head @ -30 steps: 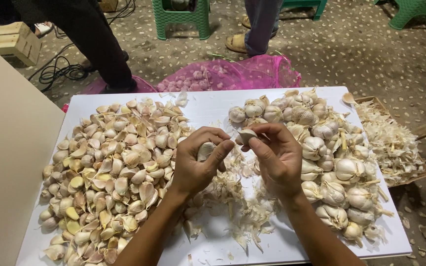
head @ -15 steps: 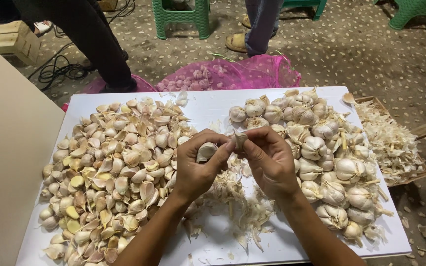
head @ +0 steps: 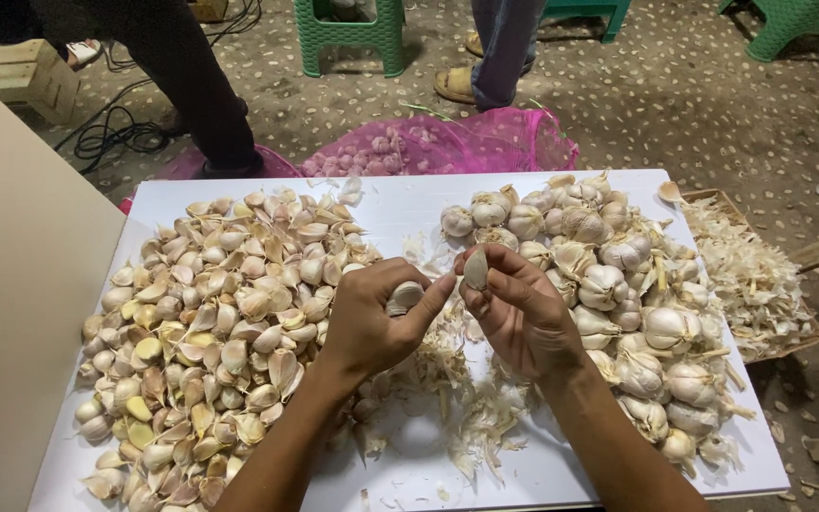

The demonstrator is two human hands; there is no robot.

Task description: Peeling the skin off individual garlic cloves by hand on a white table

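My left hand point(head: 376, 318) is curled around a piece of a garlic bulb point(head: 403, 298) over the middle of the white board point(head: 400, 204). My right hand point(head: 520, 313) pinches a single garlic clove point(head: 476, 268) upright between thumb and fingers, and the left thumb tip touches it. A heap of separated cloves point(head: 220, 322) covers the board's left half. Whole garlic bulbs point(head: 618, 284) are piled on its right half. Loose papery skins point(head: 471, 403) lie under and in front of both hands.
A pink mesh sack of garlic point(head: 447, 142) lies behind the board. A wooden tray of skins point(head: 751, 275) sits at the right. Two people's legs point(head: 191, 85) stand behind, with green plastic stools point(head: 348, 33), a cable on the gravel floor, and a beige panel point(head: 11, 313) at left.
Both hands have stayed over the board's middle. The right hand has pulled a clove free and turned it upright between the fingertips; the left thumb has come up against it.
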